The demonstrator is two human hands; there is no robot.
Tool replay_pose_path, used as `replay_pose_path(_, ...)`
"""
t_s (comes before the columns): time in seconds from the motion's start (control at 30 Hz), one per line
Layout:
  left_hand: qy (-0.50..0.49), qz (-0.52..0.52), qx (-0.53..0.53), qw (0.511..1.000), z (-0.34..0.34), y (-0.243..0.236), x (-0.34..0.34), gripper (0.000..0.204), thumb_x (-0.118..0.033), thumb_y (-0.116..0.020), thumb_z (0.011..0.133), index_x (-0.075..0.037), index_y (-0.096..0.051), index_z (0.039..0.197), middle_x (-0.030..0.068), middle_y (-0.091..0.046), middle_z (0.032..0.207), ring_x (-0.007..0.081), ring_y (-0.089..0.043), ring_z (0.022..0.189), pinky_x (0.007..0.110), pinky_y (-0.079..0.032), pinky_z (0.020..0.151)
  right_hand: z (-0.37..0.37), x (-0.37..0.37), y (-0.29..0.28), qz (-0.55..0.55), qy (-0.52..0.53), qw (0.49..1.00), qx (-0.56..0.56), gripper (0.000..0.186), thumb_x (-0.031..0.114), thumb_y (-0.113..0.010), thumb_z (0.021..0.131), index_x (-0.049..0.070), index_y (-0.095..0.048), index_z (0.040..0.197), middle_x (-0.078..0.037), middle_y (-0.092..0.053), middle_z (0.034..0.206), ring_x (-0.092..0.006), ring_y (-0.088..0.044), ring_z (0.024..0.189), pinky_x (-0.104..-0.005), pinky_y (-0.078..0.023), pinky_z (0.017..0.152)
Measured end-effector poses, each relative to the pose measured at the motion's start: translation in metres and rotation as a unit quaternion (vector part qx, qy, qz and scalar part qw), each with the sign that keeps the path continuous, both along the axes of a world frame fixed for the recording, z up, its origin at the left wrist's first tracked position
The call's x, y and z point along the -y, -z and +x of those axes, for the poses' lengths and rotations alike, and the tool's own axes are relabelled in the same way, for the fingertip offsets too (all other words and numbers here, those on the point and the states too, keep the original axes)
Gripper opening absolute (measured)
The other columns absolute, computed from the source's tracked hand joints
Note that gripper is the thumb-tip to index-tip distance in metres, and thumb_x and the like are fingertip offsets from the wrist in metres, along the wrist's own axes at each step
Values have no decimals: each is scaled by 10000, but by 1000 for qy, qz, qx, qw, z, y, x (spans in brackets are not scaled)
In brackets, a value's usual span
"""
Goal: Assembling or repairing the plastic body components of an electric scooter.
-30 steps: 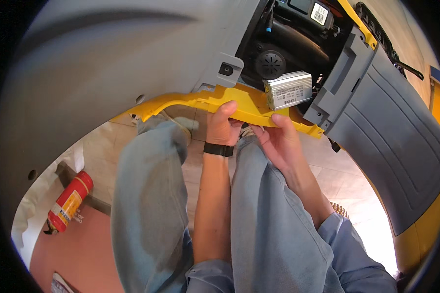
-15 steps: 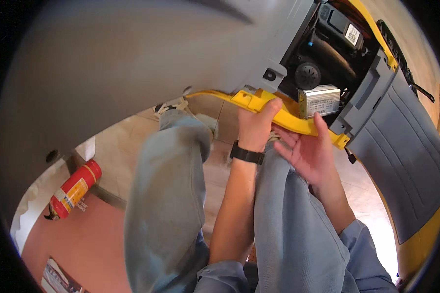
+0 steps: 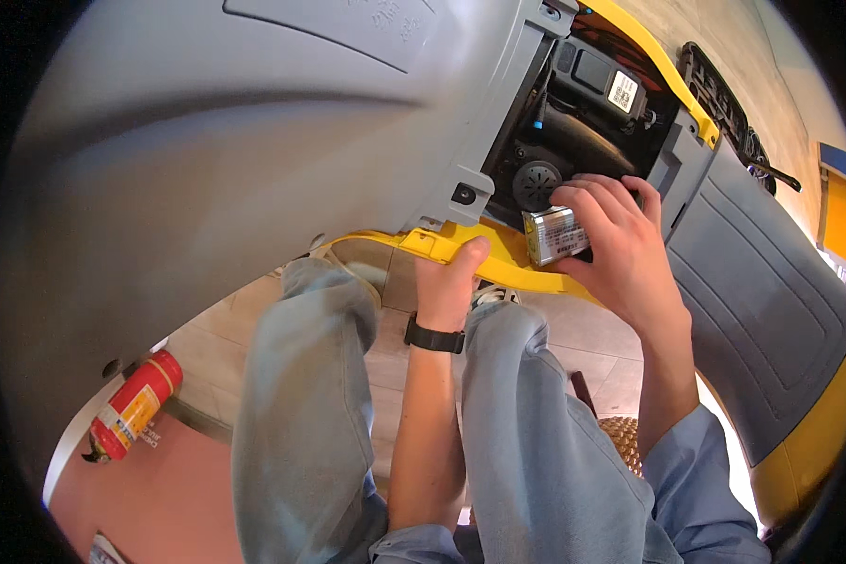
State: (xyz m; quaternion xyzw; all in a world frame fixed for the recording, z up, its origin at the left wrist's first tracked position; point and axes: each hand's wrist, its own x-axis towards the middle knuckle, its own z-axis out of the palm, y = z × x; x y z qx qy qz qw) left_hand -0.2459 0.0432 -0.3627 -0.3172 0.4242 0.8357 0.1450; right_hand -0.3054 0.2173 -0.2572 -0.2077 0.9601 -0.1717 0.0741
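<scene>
My left hand point(image 3: 448, 289), with a black band at its wrist, grips the curved yellow trim strip point(image 3: 512, 273) along the near edge of an open compartment. Its thumb lies on top of the strip; the other fingers are hidden underneath. In the compartment, a silver metal box point(image 3: 550, 235) with a printed label sits tilted just behind the strip. My right hand point(image 3: 623, 240) is closed around the right part of that box, fingers over the top and thumb at its lower side. A round black vented cap point(image 3: 538, 185) is just beyond the box.
Deeper in the compartment is a black module point(image 3: 597, 80) with a white label, and a blue-tipped cable point(image 3: 539, 122). A large grey body panel point(image 3: 254, 179) spans the left; a ribbed grey panel point(image 3: 761, 282) lies right. A red fire extinguisher point(image 3: 136, 404) lies on a reddish surface point(image 3: 169, 493).
My right hand has moved up from below the yellow strip and closed on the silver box, now tilted. My left hand keeps hold of the strip. The whole view has shifted.
</scene>
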Motion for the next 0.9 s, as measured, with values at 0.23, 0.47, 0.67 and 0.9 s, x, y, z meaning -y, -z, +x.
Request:
replay_pose_path(0.23,2,-32,-1,999,1,-1,-1,242,-87,-645,779,-60,-552,1001,-12,-567,860,66,-546,677,202,-440,534,6,-6,8,14,-13,1000,-3,592,163,-811,560,115,-560,1094,-18,-639,1025,-198,-583,1018,-426,-354,973)
replay_pose_path(0.47,24,-45,3,999,3,0,2,263,-126,-649,781,-70,-541,1013,-29,-558,845,42,-520,652,175,-394,485,15,-7,18,1,27,999,-28,708,169,-823,540,86,-539,1183,-49,-631,1078,-204,-586,1019,-409,-372,954)
replay_pose_path(0.67,7,-44,-28,999,2,1,0,271,-77,-630,790,-52,-543,1045,-16,-563,891,71,-535,720,220,-450,587,14,-8,17,-20,20,999,-38,688,126,-822,524,102,-567,1162,-57,-630,1091,-210,-586,1031,-404,-398,935)
replay_pose_path(0.9,15,-2,-17,1000,2,1,0,268,-72,-635,803,-45,-551,1056,-6,-575,937,84,-556,796,234,-473,666,6,-7,4,-25,-10,999,-23,540,40,-778,562,77,-581,1063,-86,-635,1014,-254,-594,1001,-404,-412,943)
